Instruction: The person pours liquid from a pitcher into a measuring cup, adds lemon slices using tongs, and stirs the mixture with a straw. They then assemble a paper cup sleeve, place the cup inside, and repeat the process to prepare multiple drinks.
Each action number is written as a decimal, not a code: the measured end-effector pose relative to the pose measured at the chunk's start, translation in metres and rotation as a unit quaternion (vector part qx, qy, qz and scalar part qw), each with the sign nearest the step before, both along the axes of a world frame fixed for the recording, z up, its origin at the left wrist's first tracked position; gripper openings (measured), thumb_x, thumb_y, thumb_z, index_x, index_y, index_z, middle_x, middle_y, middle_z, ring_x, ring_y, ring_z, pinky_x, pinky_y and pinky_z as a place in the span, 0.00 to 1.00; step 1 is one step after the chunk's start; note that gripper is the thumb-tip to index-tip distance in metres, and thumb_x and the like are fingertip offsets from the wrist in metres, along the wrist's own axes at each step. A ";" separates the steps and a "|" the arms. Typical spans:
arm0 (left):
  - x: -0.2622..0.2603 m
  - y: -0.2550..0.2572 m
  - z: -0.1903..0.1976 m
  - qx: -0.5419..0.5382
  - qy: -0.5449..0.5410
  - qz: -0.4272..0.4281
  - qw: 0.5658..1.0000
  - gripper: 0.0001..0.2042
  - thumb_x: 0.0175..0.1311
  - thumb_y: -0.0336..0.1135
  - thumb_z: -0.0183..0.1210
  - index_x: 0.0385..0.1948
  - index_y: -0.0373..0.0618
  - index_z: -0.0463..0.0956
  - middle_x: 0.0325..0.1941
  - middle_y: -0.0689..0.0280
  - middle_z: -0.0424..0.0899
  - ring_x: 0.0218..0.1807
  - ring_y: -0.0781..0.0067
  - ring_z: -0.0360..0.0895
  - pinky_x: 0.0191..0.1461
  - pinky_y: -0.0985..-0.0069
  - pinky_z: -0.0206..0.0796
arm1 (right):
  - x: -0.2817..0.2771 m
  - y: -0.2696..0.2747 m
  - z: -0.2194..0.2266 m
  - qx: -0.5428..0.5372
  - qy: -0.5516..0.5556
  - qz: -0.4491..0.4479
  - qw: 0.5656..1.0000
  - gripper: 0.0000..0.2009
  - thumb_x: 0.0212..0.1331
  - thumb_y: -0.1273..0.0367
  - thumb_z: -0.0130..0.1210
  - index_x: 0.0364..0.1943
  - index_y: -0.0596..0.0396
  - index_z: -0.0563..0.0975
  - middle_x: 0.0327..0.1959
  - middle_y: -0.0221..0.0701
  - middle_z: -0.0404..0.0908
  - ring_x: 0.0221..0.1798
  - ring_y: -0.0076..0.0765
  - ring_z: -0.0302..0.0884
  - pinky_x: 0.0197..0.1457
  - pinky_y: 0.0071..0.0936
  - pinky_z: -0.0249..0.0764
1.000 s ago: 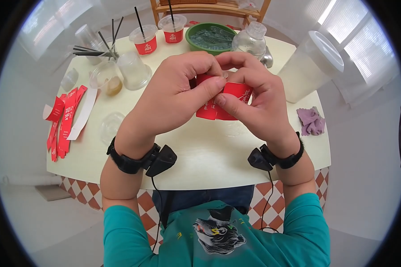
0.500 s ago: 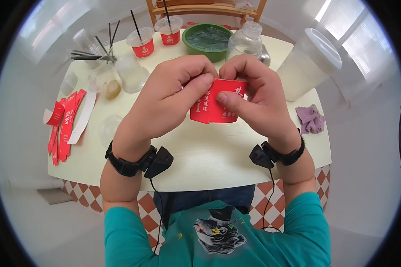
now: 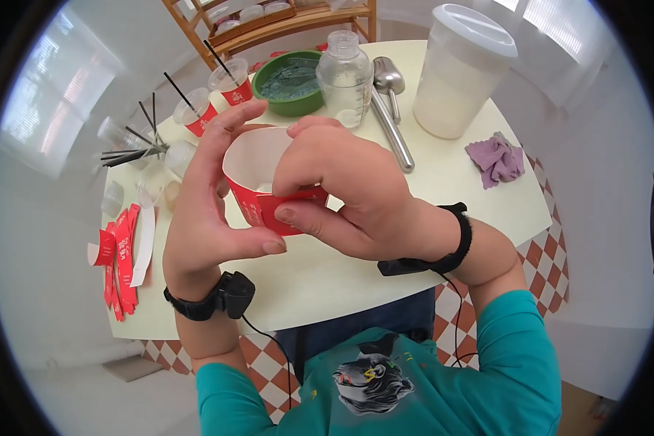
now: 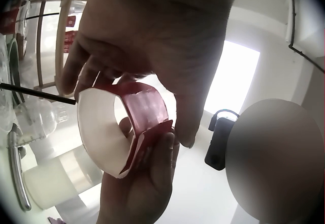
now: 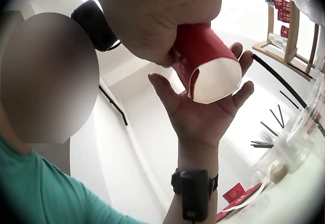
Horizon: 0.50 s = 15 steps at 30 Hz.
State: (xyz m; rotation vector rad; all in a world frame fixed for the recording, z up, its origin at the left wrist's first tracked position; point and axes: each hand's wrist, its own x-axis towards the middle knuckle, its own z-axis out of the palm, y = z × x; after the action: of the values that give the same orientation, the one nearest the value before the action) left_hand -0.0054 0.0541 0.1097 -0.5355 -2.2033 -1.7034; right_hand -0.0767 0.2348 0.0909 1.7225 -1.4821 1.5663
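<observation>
A red paper cup sleeve with white lettering and a white inside stands bent into a ring above the table. My right hand pinches its overlapping ends, thumb outside and curled fingers inside the ring. Spread around the far side of the sleeve is my left hand, its thumb held away from the red wall. In the left wrist view the sleeve shows its hollow middle, with my right thumb on the seam. The right wrist view shows the left palm facing the sleeve, fingers apart.
Flat red sleeves lie at the table's left, near black straws and clear cups. Across the back are lidded red-wrapped cups, a green basin and a clear shaker. A tall pitcher and purple cloth sit right.
The left hand has let go of the sleeve's edge and spread around it. The sleeve has tipped, so its round opening shows. The head view has shifted, and the right hand now holds the seam.
</observation>
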 end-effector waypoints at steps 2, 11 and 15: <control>0.001 0.004 0.002 -0.080 -0.013 0.050 0.995 0.49 0.29 0.40 0.76 0.63 0.43 0.61 0.56 0.61 0.73 0.60 0.67 0.71 0.63 0.70 0.61 | 0.000 0.000 -0.001 0.013 0.014 0.003 1.000 0.11 0.49 0.78 0.62 0.36 0.53 0.75 0.31 0.27 0.76 0.30 0.32 0.71 0.58 0.43 0.66; 0.008 0.015 0.004 -0.078 0.039 0.074 0.993 0.47 0.28 0.31 0.75 0.62 0.46 0.63 0.49 0.63 0.76 0.54 0.71 0.74 0.58 0.72 0.65 | 0.005 -0.001 -0.001 0.061 0.063 -0.024 0.996 0.10 0.49 0.77 0.60 0.35 0.51 0.75 0.31 0.28 0.75 0.36 0.43 0.72 0.57 0.41 0.68; 0.012 0.013 0.007 -0.122 0.079 0.088 0.985 0.47 0.28 0.29 0.70 0.63 0.43 0.62 0.55 0.61 0.75 0.54 0.70 0.75 0.60 0.71 0.67 | 0.006 0.001 -0.002 0.062 0.090 -0.012 0.994 0.08 0.52 0.74 0.58 0.37 0.53 0.75 0.34 0.32 0.76 0.37 0.46 0.71 0.57 0.43 0.67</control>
State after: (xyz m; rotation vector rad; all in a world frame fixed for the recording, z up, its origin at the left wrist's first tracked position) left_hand 0.0064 0.0668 0.1165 -0.4987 -2.2815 -1.2677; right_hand -0.0703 0.2353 0.0893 1.8524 -1.5307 1.2925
